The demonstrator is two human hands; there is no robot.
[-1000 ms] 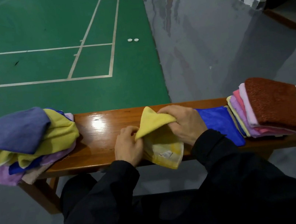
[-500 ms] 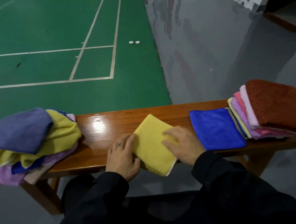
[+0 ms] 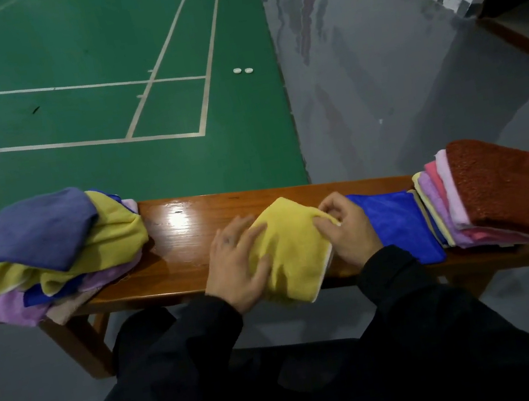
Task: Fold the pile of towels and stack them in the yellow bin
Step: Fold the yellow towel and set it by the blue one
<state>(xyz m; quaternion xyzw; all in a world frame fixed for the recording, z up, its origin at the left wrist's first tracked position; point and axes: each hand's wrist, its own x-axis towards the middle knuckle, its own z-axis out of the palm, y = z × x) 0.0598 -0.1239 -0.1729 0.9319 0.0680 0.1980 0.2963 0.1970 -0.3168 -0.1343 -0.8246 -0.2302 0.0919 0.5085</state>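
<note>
Lying folded on the desk [image 3: 184,227], the yellow towel [image 3: 289,248] sits between both hands, its near edge hanging over the front edge. The left hand [image 3: 235,267] presses flat on its left side, fingers straight and spread. The right hand [image 3: 348,232] pinches its right corner with curled fingers. A folded blue towel [image 3: 395,224] lies just right of it, touching the leaning stack [image 3: 494,195]. An unfolded pile [image 3: 53,254] sits at the left end.
</note>
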